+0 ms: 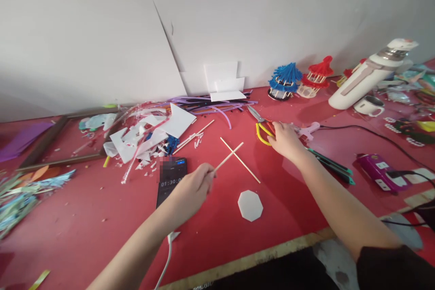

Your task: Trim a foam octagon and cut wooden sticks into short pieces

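My left hand [200, 181] is closed around one end of a thin wooden stick [228, 157], which points up and to the right. Under its far half, a second wooden stick [249, 171] lies crosswise on the red table. My right hand [283, 139] has its fingers curled at the yellow handles of a pair of scissors [261, 132], whose blades point away from me. Something orange-red shows beside those handles, partly covered by the fingers. A white octagonal piece [250, 205] lies flat nearer to me, between my forearms.
A phone [170, 176] lies beside my left hand, near white scraps [152, 138]. A pink glue gun [310, 131] and green-black cutters [331, 165] are by my right forearm. Blue [284, 82] and red [316, 78] model pavilions, a flask [367, 77] and a mug [369, 105] stand behind.
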Tool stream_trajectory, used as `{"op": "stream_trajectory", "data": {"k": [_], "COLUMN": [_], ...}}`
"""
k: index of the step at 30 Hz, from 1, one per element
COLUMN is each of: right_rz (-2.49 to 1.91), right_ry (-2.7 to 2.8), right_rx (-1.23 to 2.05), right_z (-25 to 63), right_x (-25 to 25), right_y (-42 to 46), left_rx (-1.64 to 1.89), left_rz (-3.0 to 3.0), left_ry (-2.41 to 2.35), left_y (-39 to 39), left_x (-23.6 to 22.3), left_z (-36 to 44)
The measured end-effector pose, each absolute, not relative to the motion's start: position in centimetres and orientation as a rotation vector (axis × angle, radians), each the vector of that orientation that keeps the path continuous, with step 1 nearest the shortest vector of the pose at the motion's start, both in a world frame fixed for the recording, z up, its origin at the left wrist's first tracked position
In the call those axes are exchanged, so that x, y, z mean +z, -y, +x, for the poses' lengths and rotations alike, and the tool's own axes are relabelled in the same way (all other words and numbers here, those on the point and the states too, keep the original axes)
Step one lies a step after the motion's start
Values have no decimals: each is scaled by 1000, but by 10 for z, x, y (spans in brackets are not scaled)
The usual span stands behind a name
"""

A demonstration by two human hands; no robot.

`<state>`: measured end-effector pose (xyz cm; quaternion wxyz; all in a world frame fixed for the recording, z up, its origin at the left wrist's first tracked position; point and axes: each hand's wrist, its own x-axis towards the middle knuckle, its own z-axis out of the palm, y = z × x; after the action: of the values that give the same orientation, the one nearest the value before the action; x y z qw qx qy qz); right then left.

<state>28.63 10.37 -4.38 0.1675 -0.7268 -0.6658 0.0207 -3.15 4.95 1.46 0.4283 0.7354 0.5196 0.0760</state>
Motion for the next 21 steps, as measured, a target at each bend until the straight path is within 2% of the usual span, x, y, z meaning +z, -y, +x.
{"op": "stream_trajectory", "data": {"k": [4,12,17,21], "right_rz": [-2232,-2243,-2053,-1972], "right_ry": [1949,1917,1907,1868], "right_rx": [76,106,92,106], "right_z": [285,283,284,287], "right_x": [-48,-43,-45,-53], "right_y": [-114,-106,-85,-77], "left_rx": [279,341,240,373], "left_rz": [1490,1344,1805,2024], "left_ry": [-1016,-1008,-1270,-1700], "left_y": [-34,-23,-18,-29], "left_x": [2,1,3,1], "left_z": [-15,-8,-31,-79]}}
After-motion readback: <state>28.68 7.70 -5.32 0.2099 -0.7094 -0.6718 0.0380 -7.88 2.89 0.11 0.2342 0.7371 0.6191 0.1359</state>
